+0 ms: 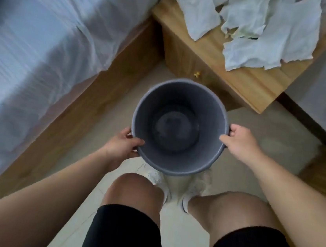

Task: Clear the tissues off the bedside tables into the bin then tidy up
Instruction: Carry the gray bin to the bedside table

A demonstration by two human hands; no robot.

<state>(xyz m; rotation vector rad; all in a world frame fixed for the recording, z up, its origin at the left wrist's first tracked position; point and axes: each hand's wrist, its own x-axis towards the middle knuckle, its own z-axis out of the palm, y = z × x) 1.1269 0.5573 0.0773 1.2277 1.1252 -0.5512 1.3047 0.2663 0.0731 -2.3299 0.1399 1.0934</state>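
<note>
Both hands clamp the bin (pixel 180 125) at its rim: left grip (pixel 121 146) on the near-left edge, thumb hooked inside; right grip (pixel 238 141) on the right edge, fingers curled over the lip. 2-handed hold, bin upright, mouth up. Inside looks empty, 0 tissues in it. Whether its base touches the floor I can't tell.

Step in hand: positioning the bin, nothing cleared yet.

Just beyond the bin, ahead and right of the right grip, stands the bench (pixel 244 75), a wooden bedside unit. Crumpled tissues (pixel 257 30) cover most of its top, well apart from both grips. Bed (pixel 45 37) runs along the left.

Next move, my read: set the bin close under the bench edge, free 1 hand, sweep or lift tissues in.
</note>
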